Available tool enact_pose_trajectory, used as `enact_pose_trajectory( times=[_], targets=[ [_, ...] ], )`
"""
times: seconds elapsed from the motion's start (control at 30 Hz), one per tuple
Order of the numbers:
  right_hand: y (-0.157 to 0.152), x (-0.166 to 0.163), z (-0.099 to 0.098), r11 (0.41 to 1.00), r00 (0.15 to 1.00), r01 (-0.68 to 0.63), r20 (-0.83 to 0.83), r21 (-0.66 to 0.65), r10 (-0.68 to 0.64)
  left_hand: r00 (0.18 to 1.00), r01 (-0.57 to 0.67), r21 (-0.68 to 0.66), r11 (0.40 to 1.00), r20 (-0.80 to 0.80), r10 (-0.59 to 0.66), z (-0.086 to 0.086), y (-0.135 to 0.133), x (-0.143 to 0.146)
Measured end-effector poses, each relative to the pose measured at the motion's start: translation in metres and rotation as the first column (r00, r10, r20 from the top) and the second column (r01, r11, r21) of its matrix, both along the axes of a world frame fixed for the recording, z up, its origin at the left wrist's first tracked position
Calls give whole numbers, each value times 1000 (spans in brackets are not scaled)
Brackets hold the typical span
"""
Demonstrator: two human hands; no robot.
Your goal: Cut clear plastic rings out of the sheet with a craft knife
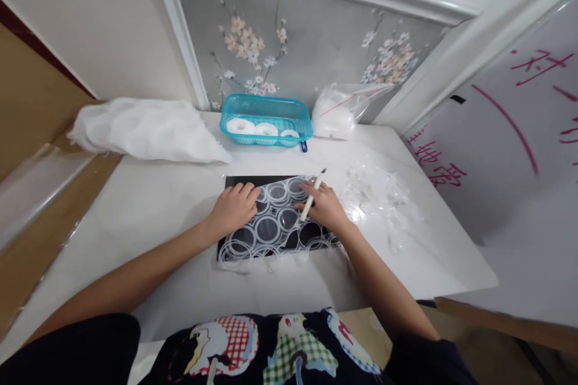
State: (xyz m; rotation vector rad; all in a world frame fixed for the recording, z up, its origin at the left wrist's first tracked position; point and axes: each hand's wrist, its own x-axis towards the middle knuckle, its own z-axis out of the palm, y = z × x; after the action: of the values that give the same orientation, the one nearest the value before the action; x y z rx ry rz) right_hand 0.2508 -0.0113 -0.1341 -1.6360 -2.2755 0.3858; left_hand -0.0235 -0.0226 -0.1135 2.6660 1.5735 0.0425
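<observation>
A sheet of clear film with white ring outlines (267, 228) lies over a black flat board (244, 180) on the white table. Some round openings show in the film's lower part. My left hand (235, 209) rests on the left side of the film, palm down, fingers lying on it. Between the fingers of my right hand (326, 207) is a slim white pen-shaped tool (311, 197), its dark tip pointing up and away from the film. That hand also rests on the film's right side.
Scraps of clear film (379, 195) are heaped right of the board. A blue basket (266, 102) with white ring-shaped rolls stands at the back, between a white wrapped bundle (144, 129) and a clear plastic bag (336, 117) with white contents. A whiteboard (506, 192) borders the right side.
</observation>
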Motion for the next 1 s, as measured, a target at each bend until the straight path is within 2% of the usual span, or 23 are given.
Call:
enact_pose_trajectory(
  times=[0.13, 0.33, 0.5, 0.7, 0.8, 0.87, 0.93, 1.0],
  targets=[
    [27, -22, 2, 999, 998, -13, 59, -42, 16, 996, -78, -89, 993, -48, 74, 12, 17, -8],
    [42, 7, -2, 990, 990, 139, 13, -21, -139, 941, -334, -238, 912, -130, 311, 28, 46, -47],
    [52, 36, -3, 949, 937, 316, -150, -21, -315, 903, -426, -183, 886, -27, 428, 32, 73, -53],
    [88, 48, 14, 898, 809, 434, -409, -71, -423, 871, -477, -122, 870, 63, 486, 28, 105, -35],
    [88, 44, 21, 828, 687, 560, -543, -27, -483, 870, -474, -74, 877, 116, 480, 25, 99, -28],
    [73, 34, 22, 773, 620, 634, -618, 30, -484, 889, -429, -15, 903, 171, 425, 21, 82, -27],
    [50, 16, 20, 801, 610, 597, -672, 41, -421, 929, -312, 6, 950, 213, 303, 12, 56, -28],
    [26, -6, 17, 924, 614, 377, -730, -62, -299, 963, -131, -18, 991, 235, 131, -1, 25, -33]
  ],
)
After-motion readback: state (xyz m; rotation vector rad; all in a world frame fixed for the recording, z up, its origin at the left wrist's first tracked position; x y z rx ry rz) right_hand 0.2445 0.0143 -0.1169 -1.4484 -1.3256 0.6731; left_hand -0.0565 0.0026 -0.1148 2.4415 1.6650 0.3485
